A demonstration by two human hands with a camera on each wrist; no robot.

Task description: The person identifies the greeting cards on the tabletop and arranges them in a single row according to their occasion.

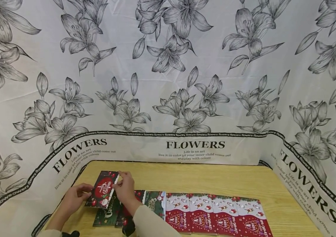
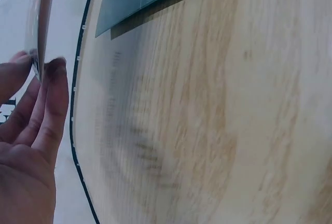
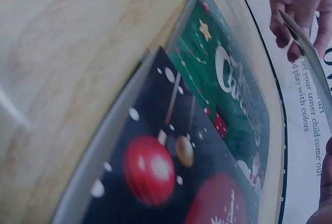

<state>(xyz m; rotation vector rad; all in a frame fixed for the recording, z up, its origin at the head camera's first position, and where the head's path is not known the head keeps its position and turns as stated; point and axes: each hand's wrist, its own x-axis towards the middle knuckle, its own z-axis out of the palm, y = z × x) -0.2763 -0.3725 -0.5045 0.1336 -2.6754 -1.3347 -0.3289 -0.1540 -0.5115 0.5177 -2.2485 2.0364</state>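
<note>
A dark Christmas card with a red round emblem is held up, tilted, above the left end of a row of cards. My left hand pinches its lower left edge; in the left wrist view the thumb and fingers meet on the card's thin edge. On the opposite side my right hand grips the card's right edge. Below it lie a green card and another dark card, overlapping, the latter partly hidden by the right forearm. The right wrist view shows the green card up close.
Rightward in the row come another green card and several red-and-white Christmas cards, side by side with overlapping edges. The light wooden table is bordered by a white flower-printed cloth at the back and sides.
</note>
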